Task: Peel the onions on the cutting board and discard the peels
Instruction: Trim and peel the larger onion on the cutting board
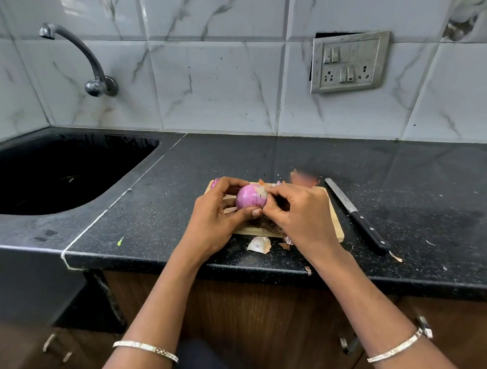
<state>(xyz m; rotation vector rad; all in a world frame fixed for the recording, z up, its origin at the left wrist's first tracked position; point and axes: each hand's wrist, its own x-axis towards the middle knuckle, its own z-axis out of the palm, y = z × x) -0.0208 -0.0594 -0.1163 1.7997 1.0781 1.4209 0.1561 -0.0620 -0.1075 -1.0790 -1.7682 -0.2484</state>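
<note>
A purple onion, mostly bare of dry skin, is held above the wooden cutting board. My left hand grips it from the left, thumb underneath. My right hand pinches a bit of skin at the onion's right side. A second onion peeks out behind my left hand at the board's far left corner. Loose peels lie at the board's far edge and on the counter in front of the board.
A black-handled knife lies on the dark counter just right of the board. A dark sink with a wall tap sits at the left. A switch panel is on the tiled wall. The counter edge runs close to me.
</note>
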